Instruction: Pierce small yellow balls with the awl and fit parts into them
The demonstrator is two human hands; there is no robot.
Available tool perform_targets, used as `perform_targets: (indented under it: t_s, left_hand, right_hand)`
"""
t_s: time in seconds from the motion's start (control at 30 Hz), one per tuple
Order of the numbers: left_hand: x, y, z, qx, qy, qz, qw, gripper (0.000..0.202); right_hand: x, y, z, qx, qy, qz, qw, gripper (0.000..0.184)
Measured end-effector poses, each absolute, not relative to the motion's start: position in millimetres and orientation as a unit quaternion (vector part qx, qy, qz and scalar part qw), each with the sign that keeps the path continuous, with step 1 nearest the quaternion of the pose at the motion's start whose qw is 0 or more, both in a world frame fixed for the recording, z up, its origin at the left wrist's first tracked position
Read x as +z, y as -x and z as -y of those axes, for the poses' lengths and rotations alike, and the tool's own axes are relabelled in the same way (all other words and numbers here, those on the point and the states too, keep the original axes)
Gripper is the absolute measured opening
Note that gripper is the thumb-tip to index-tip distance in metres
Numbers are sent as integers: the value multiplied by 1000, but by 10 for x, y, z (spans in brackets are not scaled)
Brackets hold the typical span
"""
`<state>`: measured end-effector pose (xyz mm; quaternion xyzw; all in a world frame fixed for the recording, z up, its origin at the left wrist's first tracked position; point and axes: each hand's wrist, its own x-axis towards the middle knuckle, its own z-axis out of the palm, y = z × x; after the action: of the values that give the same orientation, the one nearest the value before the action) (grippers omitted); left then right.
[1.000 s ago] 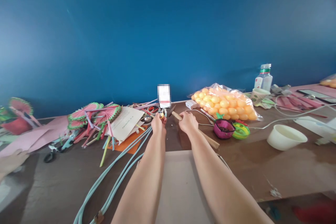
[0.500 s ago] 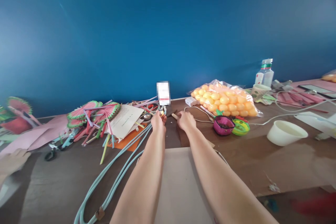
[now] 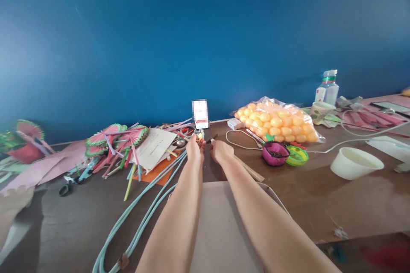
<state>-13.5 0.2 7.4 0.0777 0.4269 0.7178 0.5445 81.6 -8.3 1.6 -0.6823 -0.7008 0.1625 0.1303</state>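
Observation:
My left hand (image 3: pixel 194 150) is closed at the middle of the table, with a small yellowish piece (image 3: pixel 200 136) at its fingertips, too small to name. Close to its right, my right hand (image 3: pixel 221 152) is curled into a grip around a thin stick-like tool with a dark tip (image 3: pixel 214 137); the fingers hide most of it. A flat wooden strip (image 3: pixel 251 169) shows beyond the right wrist; whether it belongs to that tool I cannot tell. Behind my hands a phone (image 3: pixel 201 114) stands upright. Light-blue cords (image 3: pixel 150 192) loop from beside my left hand toward the front.
Left are paper fans (image 3: pixel 131 138), a printed sheet (image 3: pixel 153 149), scissors (image 3: pixel 65 189) and another person's blurred hand (image 3: pixel 16 204). Right are a bag of orange balls (image 3: pixel 278 121), purple (image 3: pixel 274 153) and green (image 3: pixel 297 156) baskets and a white tub (image 3: pixel 356 163). A blue panel (image 3: pixel 205 42) stands behind.
My right hand has turned and closed tighter into a fist-like grip, shifting slightly left. More of the wooden strip shows past its wrist. My left hand stays nearly in place.

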Motion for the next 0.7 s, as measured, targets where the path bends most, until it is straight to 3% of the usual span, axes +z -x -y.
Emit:
perform_targets:
  t_s: [0.23, 0.47, 0.7]
  left_hand:
    - [130, 115, 18, 729, -100, -366, 570, 12]
    - [117, 122, 2, 727, -117, -355, 577, 12]
    - [129, 114, -1, 723, -131, -354, 579, 11]
  right_hand:
    - [26, -826, 88, 172, 676, 695, 174, 19]
    - [10, -846, 50, 238, 623, 655, 356, 15]
    - [43, -884, -6, 301, 586, 590, 468, 9]
